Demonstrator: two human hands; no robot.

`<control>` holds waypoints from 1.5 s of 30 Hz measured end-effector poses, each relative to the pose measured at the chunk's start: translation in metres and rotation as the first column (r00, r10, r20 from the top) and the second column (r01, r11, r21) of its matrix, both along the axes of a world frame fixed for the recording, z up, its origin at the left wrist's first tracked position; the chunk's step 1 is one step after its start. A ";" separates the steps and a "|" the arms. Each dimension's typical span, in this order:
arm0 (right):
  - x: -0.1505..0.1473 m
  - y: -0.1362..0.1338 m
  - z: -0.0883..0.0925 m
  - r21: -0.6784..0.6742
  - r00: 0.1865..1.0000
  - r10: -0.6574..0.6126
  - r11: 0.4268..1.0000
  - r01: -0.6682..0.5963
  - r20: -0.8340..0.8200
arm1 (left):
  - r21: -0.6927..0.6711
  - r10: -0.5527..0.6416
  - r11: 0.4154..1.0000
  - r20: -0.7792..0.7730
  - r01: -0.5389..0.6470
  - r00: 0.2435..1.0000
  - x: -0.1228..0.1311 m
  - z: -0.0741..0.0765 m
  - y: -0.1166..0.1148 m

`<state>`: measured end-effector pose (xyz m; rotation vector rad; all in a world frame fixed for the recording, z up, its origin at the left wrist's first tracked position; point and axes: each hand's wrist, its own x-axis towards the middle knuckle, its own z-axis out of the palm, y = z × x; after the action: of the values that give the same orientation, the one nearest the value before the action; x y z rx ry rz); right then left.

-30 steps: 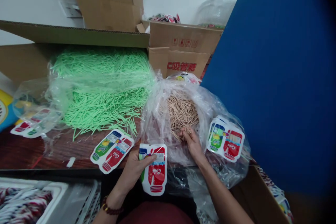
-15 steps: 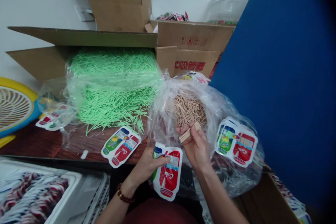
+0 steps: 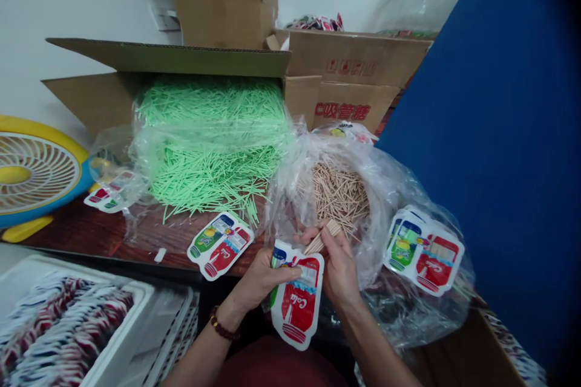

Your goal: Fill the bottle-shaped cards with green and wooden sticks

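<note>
Sticks bunched in grip of right hand, lower centre; left hand pinches pouch beside; uneven squeeze could scatter sticks.

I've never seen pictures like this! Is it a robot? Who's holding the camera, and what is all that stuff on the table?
No robot here! These are a person's own two bare hands. Nobody holds the camera: it is worn on that person's head and looks forward and down, and every picture comes from it.

The left hand holds a red and green packet with "Cola" printed on it. The right hand holds a small bundle of tan sticks close by.

On the dark brown table, a heap of loose tan sticks sits in a clear plastic bag. Lots of thin green sticks reach out of a cardboard box. Another printed packet lies flat in front of them, and a yellow and blue fan stands at the left.
</note>
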<state>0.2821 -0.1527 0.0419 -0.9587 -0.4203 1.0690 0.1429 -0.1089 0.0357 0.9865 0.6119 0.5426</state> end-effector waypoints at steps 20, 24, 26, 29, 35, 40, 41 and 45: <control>0.030 -0.010 0.002 -0.033 0.706 0.305 0.928 -0.371 0.639 | 0.203 0.197 0.963 -0.086 -0.177 0.977 0.000 -0.002 0.016; 0.023 -0.007 -0.010 -0.052 0.833 0.432 0.895 -0.443 0.346 | 0.202 0.212 0.962 -0.115 -0.186 0.971 0.001 -0.005 0.018; 0.018 -0.006 -0.014 -0.084 0.843 0.470 0.881 -0.465 0.260 | 0.195 0.225 0.960 -0.112 -0.200 0.968 0.001 -0.006 0.019; 0.017 -0.006 -0.015 -0.101 0.857 0.467 0.884 -0.456 0.220 | 0.155 0.232 0.964 -0.096 -0.216 0.968 -0.001 -0.004 0.020; 0.027 -0.003 -0.014 -0.078 0.856 0.420 0.905 -0.417 0.301 | 0.117 0.207 0.973 -0.064 -0.198 0.976 -0.002 0.004 0.026; 0.031 -0.002 -0.011 -0.084 0.859 0.344 0.937 -0.338 0.380 | 0.142 0.260 0.957 -0.044 -0.251 0.965 0.007 0.010 0.028; 0.032 -0.002 -0.010 -0.074 0.854 0.343 0.937 -0.342 0.392 | 0.142 0.262 0.957 -0.038 -0.254 0.964 0.009 0.011 0.028; 0.032 -0.004 -0.004 -0.031 0.862 0.339 0.935 -0.354 0.376 | 0.106 0.231 0.968 -0.025 -0.228 0.973 0.014 0.013 0.028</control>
<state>0.3141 -0.1567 0.0377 -1.0814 -0.9588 1.1947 0.1574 -0.0804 0.0490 1.0308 0.7433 0.7683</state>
